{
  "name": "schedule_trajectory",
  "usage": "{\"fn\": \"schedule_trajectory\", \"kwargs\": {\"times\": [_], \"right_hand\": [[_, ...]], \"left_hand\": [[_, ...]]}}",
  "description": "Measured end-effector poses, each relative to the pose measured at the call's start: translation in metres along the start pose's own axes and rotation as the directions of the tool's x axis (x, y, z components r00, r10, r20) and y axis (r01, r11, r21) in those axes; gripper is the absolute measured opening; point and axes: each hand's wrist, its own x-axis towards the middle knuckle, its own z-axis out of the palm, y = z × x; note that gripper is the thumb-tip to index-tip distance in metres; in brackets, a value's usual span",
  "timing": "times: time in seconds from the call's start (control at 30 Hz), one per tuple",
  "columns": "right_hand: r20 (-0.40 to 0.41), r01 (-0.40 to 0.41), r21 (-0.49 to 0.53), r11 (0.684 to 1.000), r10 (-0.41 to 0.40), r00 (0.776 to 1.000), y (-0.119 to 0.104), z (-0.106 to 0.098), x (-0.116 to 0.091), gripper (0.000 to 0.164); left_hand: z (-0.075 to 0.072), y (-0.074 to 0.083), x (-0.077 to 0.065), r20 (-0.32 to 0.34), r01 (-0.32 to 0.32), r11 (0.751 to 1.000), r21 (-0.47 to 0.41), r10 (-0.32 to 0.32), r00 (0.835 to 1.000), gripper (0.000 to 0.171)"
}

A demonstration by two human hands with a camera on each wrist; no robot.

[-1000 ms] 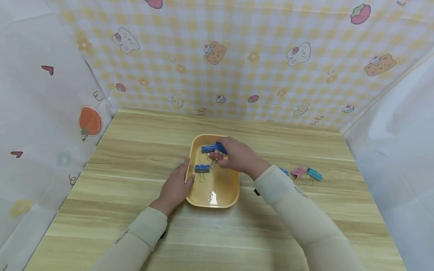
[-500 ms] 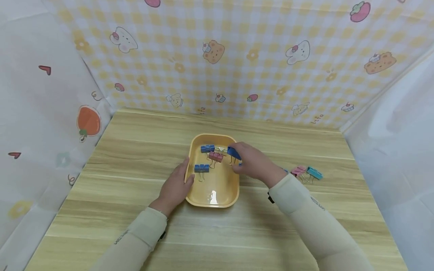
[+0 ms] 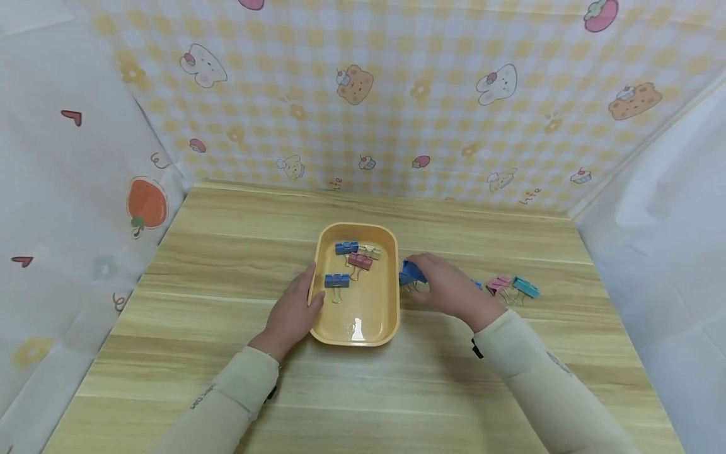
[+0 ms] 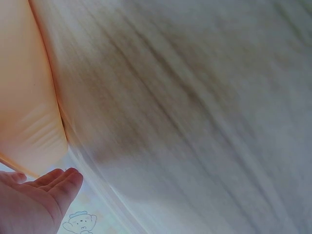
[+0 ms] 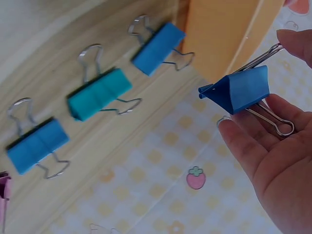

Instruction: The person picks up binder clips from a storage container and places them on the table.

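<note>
head view, yellow tray [image 3: 368,306]: stands on the wood-grain table [image 3: 363,397], in front of a gingham backdrop [image 3: 391,126].
head view, tray contents: a far blue clip [image 3: 346,248], a pale yellow clip [image 3: 371,252] and a red-pink clip [image 3: 360,261] lie close together in the far half; a near blue clip [image 3: 337,280] lies toward the left wall.
head view, left hand [image 3: 289,312]: straight fingers lie along the tray's outer left wall, thumb at the rim.
head view, right hand [image 3: 454,289]: pinches the held blue clip [image 3: 416,271] just outside the tray's right wall.
head view, right of the right hand: a pink clip [image 3: 499,285] and an end teal clip [image 3: 525,287] lie side by side.
left wrist view, left hand: fingers extended beside the tray; not curled.
right wrist view, right hand: thumb on one wire handle of the held blue clip, fingers on the opposite side.
right wrist view, table row: tray-side blue clip [image 5: 158,48], middle teal clip [image 5: 100,94], outer blue clip [image 5: 38,145], spaced apart; the pink clip is cut off at the edge.
</note>
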Motion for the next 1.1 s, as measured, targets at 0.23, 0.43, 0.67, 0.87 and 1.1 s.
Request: {"fn": "schedule_trajectory", "kwargs": {"times": [0.23, 0.43, 0.67, 0.87, 1.1], "right_hand": [[0.04, -0.038, 0.001, 0.999, 0.038, 0.998, 0.008, 0.007, -0.009, 0.067], [0.056, -0.027, -0.004, 1.0, 0.027, 0.998, 0.008, 0.013, -0.014, 0.069], [0.099, -0.039, -0.023, 0.999, 0.041, 0.994, 0.01, 0.022, -0.018, 0.068], [0.102, -0.042, -0.055, 0.998, 0.048, 0.994, 0.009, 0.029, -0.021, 0.067], [0.116, -0.042, -0.02, 0.999, 0.044, 0.992, 0.009, 0.037, -0.021, 0.067]], "left_hand": [[-0.002, 0.002, -0.001, -0.009, -0.003, 1.0, 0.002, 0.003, 1.0, 0.068], [-0.001, 0.001, -0.002, -0.018, -0.011, 1.0, 0.003, 0.011, 1.0, 0.067], [-0.002, 0.0, -0.001, -0.002, -0.002, 1.0, 0.014, 0.002, 1.0, 0.068], [-0.002, 0.002, -0.001, 0.005, 0.006, 1.0, 0.014, -0.006, 1.0, 0.069], [-0.003, 0.003, -0.002, 0.008, 0.001, 1.0, 0.016, -0.001, 1.0, 0.069]]}}
